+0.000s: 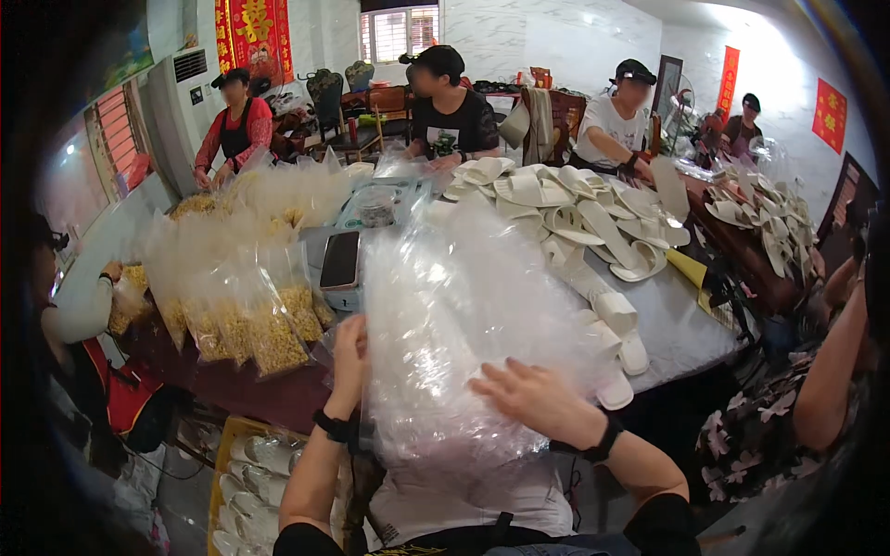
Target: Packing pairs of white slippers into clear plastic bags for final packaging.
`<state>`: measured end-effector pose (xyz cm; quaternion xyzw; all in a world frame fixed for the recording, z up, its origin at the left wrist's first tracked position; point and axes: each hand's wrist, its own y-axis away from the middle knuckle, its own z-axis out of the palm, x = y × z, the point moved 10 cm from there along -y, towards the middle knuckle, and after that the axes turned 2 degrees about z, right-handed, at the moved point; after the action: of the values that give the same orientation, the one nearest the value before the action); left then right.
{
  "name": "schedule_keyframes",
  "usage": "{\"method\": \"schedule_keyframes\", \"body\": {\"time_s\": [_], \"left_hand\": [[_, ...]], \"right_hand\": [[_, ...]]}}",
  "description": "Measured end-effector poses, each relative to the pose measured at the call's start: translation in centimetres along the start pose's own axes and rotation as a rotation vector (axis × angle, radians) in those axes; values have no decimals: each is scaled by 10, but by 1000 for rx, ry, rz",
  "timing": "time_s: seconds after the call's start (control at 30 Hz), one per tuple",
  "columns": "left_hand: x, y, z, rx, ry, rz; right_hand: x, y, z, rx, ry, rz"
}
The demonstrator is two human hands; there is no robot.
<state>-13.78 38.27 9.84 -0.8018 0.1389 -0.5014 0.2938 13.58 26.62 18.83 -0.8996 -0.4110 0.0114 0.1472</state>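
Note:
A large clear plastic bag [454, 324] stands upright in front of me, bulky and shiny, leaning on the table's near edge. Its left edge is held by my left hand [349, 350], whose fingers are curled closed and partly hidden. Flat against the lower right of the bag rests my right hand [530, 397], fingers apart and gripping nothing. Through the hazy film I cannot make out whether anything is inside. Just beyond my left hand a dark phone [340, 259] lies on a box.
Clear bags of small yellow pieces [278, 326] crowd the table's left. White slippers [547, 193] are piled at the right. A yellow crate [243, 428] of wrapped white slippers sits low at my left. Several people work around the table; a floral-clad person [769, 417] is close on my right.

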Motion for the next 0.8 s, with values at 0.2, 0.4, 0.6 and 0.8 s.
{"method": "schedule_keyframes", "body": {"time_s": [0.2,0.4,0.6,0.8], "left_hand": [[72,6,-57,193,34,-127],[218,16,6,-357,-634,505],[251,24,-1,-250,-233,661],[226,24,38,-564,-279,531]], "right_hand": [[-17,0,62,-21,54,-38],[-23,1,65,-95,126,50],[-22,16,72,-107,172,58],[-17,19,62,-140,155,53]]}}
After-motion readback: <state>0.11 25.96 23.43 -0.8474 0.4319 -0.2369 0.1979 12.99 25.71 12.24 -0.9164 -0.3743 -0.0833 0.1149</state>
